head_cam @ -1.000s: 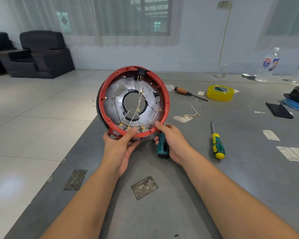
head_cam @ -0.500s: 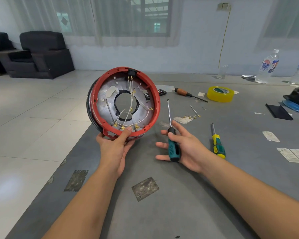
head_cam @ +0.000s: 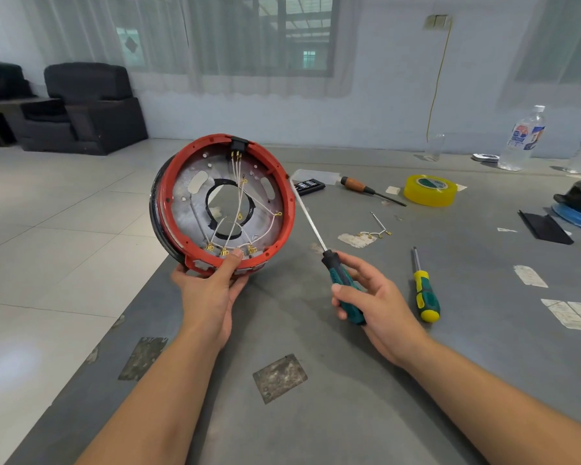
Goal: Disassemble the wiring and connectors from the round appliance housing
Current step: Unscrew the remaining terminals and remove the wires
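Above the near edge of the grey table (head_cam: 349, 414), the left hand (head_cam: 212, 297) grips the round red housing (head_cam: 284, 209) from below, thumb hooked over its lower rim beside the white wires (head_cam: 239, 226). Just to its right, the right hand (head_cam: 379, 303) has its fingers curled round a green screwdriver (head_cam: 344, 290), whose shaft slants up toward the rim's right side.

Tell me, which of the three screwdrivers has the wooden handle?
The wooden-handled screwdriver lying farthest away, beside the yellow tape roll. The teal-handled one is gripped in the right hand; the green-and-yellow one lies just right of that hand.
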